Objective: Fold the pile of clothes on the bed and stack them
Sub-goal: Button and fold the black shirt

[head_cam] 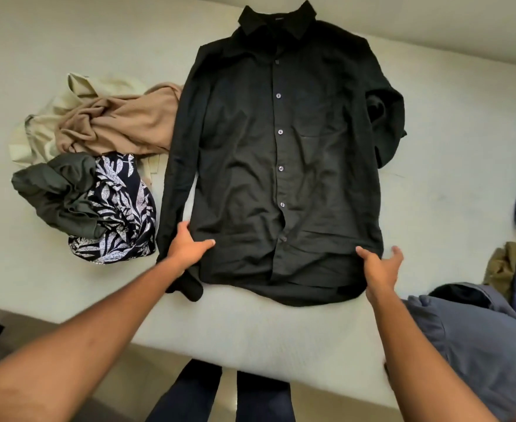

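A black button-up shirt (pixel 269 153) lies spread flat, front up, on the white bed (pixel 451 141), collar at the far side and hem toward me. Its left sleeve runs down along the body; its right sleeve is bent at the side. My left hand (pixel 188 243) rests open on the shirt's lower left side, fingers straight on the cloth. My right hand (pixel 380 268) lies open at the lower right corner of the hem, fingers spread, thumb on the cloth. Neither hand holds the cloth in a grip.
An unfolded pile lies left of the shirt: a cream garment (pixel 55 117), a tan one (pixel 122 123), an olive one (pixel 58 193) and a dark leaf-print one (pixel 122 208). A grey-blue garment (pixel 476 336) and other clothes (pixel 512 269) sit at the right. The bed's near edge is close to my legs.
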`<action>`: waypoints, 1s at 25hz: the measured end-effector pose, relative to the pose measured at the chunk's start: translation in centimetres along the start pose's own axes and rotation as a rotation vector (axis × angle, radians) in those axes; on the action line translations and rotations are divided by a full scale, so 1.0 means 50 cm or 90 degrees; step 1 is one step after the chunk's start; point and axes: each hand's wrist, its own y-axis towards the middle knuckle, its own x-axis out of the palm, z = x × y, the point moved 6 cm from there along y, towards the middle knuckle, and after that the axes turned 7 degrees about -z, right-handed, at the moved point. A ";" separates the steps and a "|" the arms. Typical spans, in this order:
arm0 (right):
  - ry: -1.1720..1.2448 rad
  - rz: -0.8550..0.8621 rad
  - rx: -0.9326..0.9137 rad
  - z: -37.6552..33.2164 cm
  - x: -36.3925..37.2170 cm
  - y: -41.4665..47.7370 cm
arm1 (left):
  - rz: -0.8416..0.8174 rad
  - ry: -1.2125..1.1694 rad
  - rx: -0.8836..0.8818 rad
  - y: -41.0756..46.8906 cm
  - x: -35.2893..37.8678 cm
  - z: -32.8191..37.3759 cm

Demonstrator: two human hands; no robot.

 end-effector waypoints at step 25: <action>-0.174 0.013 -0.144 0.154 -0.021 -0.185 | 0.004 0.081 0.056 -0.153 0.008 -0.183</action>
